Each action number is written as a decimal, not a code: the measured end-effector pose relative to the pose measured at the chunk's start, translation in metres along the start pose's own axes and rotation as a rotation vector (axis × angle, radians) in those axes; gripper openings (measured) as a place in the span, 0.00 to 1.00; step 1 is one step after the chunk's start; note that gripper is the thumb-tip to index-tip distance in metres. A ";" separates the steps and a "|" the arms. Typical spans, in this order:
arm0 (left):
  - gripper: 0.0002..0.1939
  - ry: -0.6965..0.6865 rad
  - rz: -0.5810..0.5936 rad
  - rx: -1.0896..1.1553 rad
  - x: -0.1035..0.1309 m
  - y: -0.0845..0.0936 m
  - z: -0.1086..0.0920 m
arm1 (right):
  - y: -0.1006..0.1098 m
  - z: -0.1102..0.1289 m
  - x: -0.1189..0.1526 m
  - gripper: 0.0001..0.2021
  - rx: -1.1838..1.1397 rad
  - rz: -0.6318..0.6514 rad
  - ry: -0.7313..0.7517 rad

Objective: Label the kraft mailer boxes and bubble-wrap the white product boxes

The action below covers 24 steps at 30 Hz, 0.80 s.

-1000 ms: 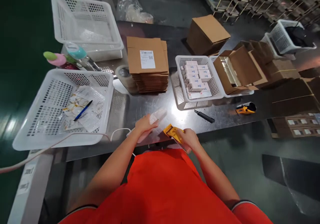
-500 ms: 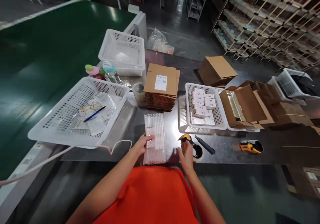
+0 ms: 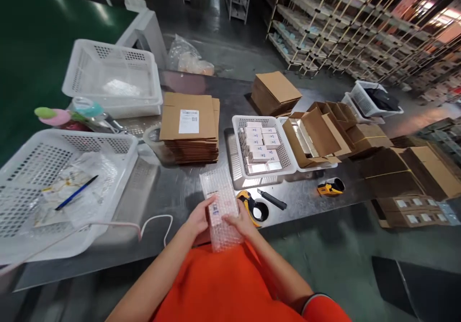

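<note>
A bubble-wrap strip (image 3: 224,187) lies near the table's front edge, close to my body, with small white boxes (image 3: 215,212) showing in or under it. My left hand (image 3: 200,218) grips its left side, thumb on top. From the right, my right hand (image 3: 240,220) holds the other side, its thumb across the wrap. Just right of that hand is a yellow and black tape dispenser (image 3: 255,210), and beside it lies a black utility knife (image 3: 272,199).
Behind the wrap stands a cardboard stack (image 3: 190,120) with a label. A white basket (image 3: 236,120) of small boxes is to its right, beside an open carton (image 3: 320,132). At left, a large basket (image 3: 122,163) holds a blue pen (image 3: 77,192). A second dispenser (image 3: 330,187) lies right.
My right hand has moved left from beside the tape dispenser and taken hold of the bubble wrap, which is now slightly tilted. The view has turned to the right.
</note>
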<state>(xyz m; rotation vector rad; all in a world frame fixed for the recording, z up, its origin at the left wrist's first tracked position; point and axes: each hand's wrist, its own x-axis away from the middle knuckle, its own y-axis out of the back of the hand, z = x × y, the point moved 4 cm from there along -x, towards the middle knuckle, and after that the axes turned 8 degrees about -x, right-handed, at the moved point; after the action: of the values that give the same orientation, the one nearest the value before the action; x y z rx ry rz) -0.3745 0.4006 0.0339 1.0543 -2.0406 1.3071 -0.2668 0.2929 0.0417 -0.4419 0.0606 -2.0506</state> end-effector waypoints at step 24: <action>0.21 0.052 -0.082 -0.280 -0.015 -0.030 0.068 | 0.348 0.030 0.031 0.28 0.151 -0.621 -0.225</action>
<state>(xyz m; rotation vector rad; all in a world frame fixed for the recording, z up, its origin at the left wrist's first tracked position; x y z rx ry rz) -0.3413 0.3367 0.0102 0.9543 -2.0459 0.9628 0.0204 0.0957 0.0004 -0.6516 -0.4122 -2.5684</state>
